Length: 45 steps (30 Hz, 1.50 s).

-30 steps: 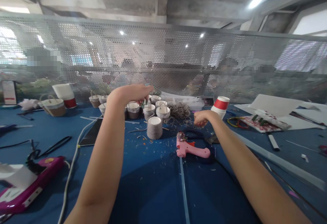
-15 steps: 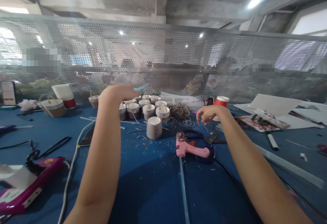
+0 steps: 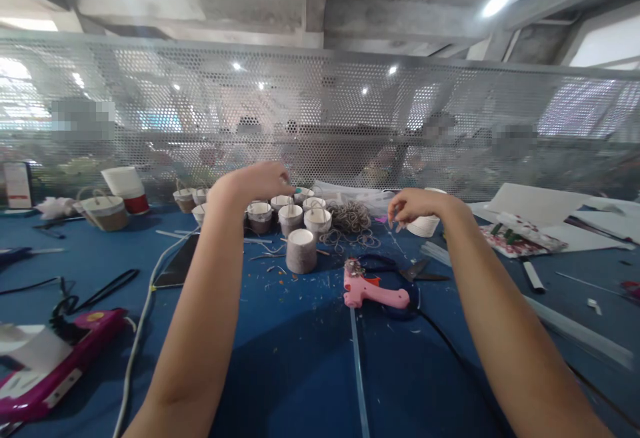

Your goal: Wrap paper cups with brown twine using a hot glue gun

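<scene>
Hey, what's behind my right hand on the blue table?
A white paper cup stands behind the right hand. Only its lower wall and a bit of its rim show. The hand covers the rest, so any print on it or contents cannot be seen.

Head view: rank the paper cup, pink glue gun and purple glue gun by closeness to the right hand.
1. paper cup, just behind and under the right hand.
2. pink glue gun, mid-table, nearer the camera.
3. purple glue gun, far left.
</scene>
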{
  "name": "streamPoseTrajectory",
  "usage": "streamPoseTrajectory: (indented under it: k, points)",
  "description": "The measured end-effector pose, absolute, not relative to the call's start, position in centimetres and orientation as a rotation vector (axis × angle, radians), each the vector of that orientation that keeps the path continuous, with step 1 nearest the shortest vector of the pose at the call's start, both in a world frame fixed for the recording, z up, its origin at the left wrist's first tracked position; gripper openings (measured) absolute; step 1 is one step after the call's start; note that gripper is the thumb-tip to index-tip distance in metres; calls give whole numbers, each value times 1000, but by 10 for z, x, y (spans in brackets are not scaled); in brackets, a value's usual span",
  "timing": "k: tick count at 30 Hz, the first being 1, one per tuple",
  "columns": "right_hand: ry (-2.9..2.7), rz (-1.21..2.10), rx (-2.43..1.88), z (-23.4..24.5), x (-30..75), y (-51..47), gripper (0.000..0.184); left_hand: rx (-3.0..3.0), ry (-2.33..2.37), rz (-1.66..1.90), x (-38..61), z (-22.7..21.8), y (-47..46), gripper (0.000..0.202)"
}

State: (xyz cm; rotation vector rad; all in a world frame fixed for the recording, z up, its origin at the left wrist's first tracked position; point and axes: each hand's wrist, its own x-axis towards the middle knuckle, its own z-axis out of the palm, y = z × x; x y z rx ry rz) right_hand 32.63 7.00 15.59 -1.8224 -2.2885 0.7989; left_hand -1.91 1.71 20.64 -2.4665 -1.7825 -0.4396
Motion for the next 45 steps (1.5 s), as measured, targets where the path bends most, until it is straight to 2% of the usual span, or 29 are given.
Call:
streamPoseTrajectory:
  k: [4, 6, 8, 12, 20, 25, 31, 34, 38, 40, 42, 45]
  points:
    - [-2511, 478, -1553, 168, 297, 57, 21, -2624, -1384, -493, 24, 203, 12, 57]
    - [-2554, 455, -1400, 169, 284, 52, 24, -2691, -1279, -468, 38, 195, 17, 53]
    - [-2546, 460, -1322, 168, 277, 50, 25, -2722, -1293, -459, 45, 187, 25, 40]
    - [-2503, 335, -1416, 165, 275, 53, 23, -2682, -1345, -536, 45, 178, 40, 23]
    - [-2521, 207, -1554, 153, 284, 68, 23, -2646, -1341, -717, 32, 186, 39, 23]
    - [-2440, 219, -1726, 136, 296, 83, 16, -2595, -1560, -748, -1, 203, 29, 24]
    - [-2254, 125, -1830, 114, 308, 98, 13, -2351, -1720, -946, -38, 223, -1, 24]
    - [-2156, 65, -1847, 108, 316, 101, 23, -2263, -1753, -1042, -42, 229, -14, 24]
    - [-2106, -51, -1761, 108, 319, 102, 58, -2267, -1761, -1065, -38, 230, -18, 23]
    - [-2115, -112, -1706, 109, 317, 103, 69, -2300, -1747, -1060, -36, 229, -15, 23]
    - [-2112, -166, -1674, 110, 312, 104, 70, -2323, -1748, -1055, -34, 228, -11, 23]
    - [-2070, -239, -1634, 115, 305, 103, 58, -2334, -1757, -1062, -32, 226, -6, 22]
